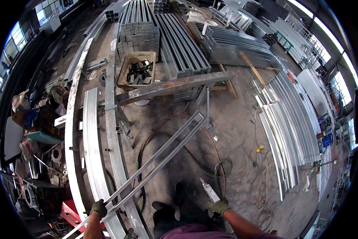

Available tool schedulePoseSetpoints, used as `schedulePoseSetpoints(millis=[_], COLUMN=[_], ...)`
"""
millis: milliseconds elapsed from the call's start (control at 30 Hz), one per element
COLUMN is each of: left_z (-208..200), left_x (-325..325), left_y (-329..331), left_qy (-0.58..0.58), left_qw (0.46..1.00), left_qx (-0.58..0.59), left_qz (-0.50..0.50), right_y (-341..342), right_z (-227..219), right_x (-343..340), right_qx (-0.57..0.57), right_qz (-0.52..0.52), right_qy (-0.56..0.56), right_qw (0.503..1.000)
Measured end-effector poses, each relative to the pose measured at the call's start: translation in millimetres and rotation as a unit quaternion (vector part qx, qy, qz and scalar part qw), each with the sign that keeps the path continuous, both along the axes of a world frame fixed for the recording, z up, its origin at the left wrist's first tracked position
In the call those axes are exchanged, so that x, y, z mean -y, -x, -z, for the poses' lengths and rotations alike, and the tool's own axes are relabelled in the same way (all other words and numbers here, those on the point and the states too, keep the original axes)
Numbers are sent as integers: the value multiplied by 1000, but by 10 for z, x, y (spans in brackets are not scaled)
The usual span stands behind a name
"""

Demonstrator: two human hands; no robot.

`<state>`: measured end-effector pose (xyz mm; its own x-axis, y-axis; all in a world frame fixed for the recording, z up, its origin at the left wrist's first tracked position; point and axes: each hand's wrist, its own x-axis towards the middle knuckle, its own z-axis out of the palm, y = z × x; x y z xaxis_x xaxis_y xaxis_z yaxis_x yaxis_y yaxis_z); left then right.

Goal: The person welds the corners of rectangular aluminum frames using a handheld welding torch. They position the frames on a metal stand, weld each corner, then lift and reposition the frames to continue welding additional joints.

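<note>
My left hand [98, 208], in a green work glove, is closed around the near part of a long, narrow metal frame [151, 159]. The frame has two parallel bars joined by a short piece at the far end. It slants up to the right, passing over the long steel beams beside me. In my gloved right hand [220, 206] is a boxy pale handheld welding gun [211, 193]. Its thin nozzle points up and to the left, well apart from the frame. The fingers around its grip are partly hidden.
Long steel beams [93, 139] run along my left, and a rusty crossbeam [171, 87] spans ahead. A yellow basket [120, 75] of dark pieces stands beyond it. Bundled metal tubes [179, 44] and stacked profiles [286, 119] lie farther off. Hoses [143, 147] loop across the floor.
</note>
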<state>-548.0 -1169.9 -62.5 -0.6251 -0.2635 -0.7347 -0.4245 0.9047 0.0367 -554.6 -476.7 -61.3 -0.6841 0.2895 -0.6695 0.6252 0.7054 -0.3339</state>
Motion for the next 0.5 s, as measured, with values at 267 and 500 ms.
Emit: schedulePoseSetpoints(millis=[267,500], left_z=[232,425], left_x=[-116,-196], left_y=[-8,10], left_qy=[102,272], left_qw=[990,943], left_qx=[0,34], left_qz=[-92,-188], right_y=[185,1012], right_z=[272,-117], right_x=[-514,-616], right_qx=[-66,-135], right_qz=[27,74], right_qy=[-2,118], right_qw=[997,981])
